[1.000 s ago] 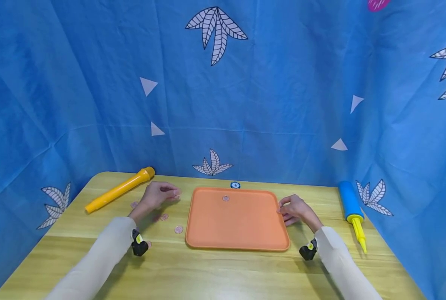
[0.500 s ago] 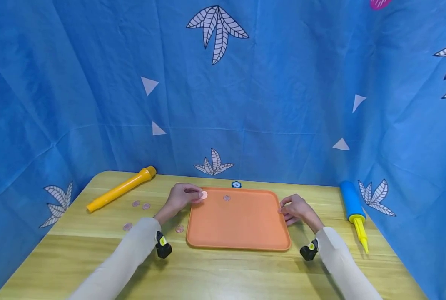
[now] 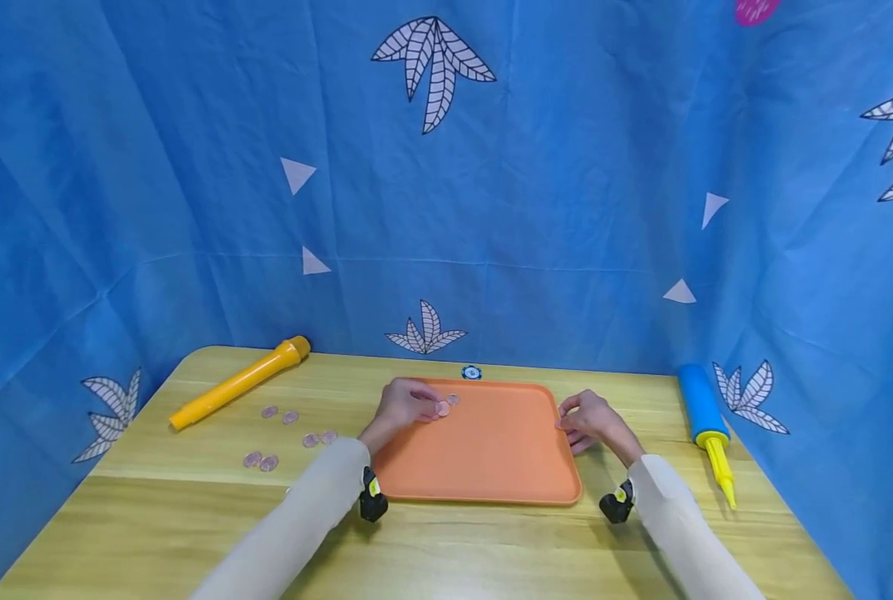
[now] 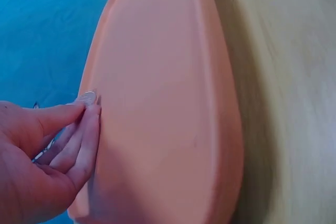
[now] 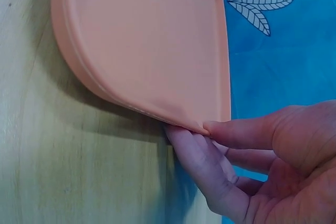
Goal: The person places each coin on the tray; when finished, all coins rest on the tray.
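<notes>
My left hand (image 3: 403, 402) is over the back left part of an orange tray (image 3: 484, 454), pinching a coin (image 3: 443, 408) between thumb and fingertips. The left wrist view shows that coin (image 4: 88, 98) flat-faced at the fingertips, near the tray's long rim. Another coin (image 3: 454, 399) lies on the tray just beyond it. At the tray's right side, my right hand (image 3: 592, 419) grips the rim, thumb on top and fingers beneath, as the right wrist view shows.
Several coins (image 3: 310, 440) are scattered on the wooden table left of the tray. A yellow toy microphone (image 3: 239, 383) lies back left, a blue-and-yellow hand pump (image 3: 704, 408) on the right. Behind the tray sits a small blue-and-white disc (image 3: 472, 372), before a blue curtain (image 3: 566, 183).
My left hand has carried the coin rightward from the table's left side, across the tray's left rim, to beside the coin on the tray. The right hand keeps its grip on the rim.
</notes>
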Motion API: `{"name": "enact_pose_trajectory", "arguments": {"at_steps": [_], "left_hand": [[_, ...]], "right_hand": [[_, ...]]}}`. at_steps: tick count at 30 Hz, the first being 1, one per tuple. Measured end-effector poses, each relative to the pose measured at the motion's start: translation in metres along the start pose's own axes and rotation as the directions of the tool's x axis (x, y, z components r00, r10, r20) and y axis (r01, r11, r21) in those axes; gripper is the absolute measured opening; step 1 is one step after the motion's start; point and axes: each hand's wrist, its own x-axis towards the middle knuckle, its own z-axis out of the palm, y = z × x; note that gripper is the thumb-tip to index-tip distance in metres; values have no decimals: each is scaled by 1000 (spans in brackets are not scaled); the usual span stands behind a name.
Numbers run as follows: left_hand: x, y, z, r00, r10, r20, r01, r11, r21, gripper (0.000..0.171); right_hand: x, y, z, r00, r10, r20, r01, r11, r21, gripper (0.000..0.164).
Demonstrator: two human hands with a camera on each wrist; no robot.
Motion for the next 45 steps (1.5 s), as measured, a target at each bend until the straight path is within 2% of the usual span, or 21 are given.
{"name": "enact_pose_trajectory", "arguments": {"at_steps": [3,10,14,21,29,36,41,45], "left_hand": [[1,2,5,1000,1,-13,0,999,33,13],[0,11,14,1000,-1,-23,6,976,219,13],[0,9,18,1000,2,-11,2,964,267,13],[1,5,17,999,-20,-42,33,939,343,18],[-1,6,15,999,-19,-41,33,932,360,20],[0,9,13,1000,-6,-12,10,931,366,21],[1,9,12,1000,14,18,-19,954,300,21],[2,5,8,997,72,42,-80,972,223,25]], "right_hand": [[-1,-1,-1,1000,-3,1,3,1000,-4,9],[2,-1,-3,1000,5,-3,-5,1000,-22,5],[2,-1,-2,1000,6,2,-6,1000,-25,4],[2,-2,0,1000,8,10,-8,1000,-17,8],[1,-5,-1,1000,-2,21,2,1000,-9,6],[5,-3,-4,999,-1,38,1,1000,2,5],[4,-3,-6,998,-20,64,19,1000,19,4],[2,-2,-4,999,1,42,-1,1000,15,8]]}}
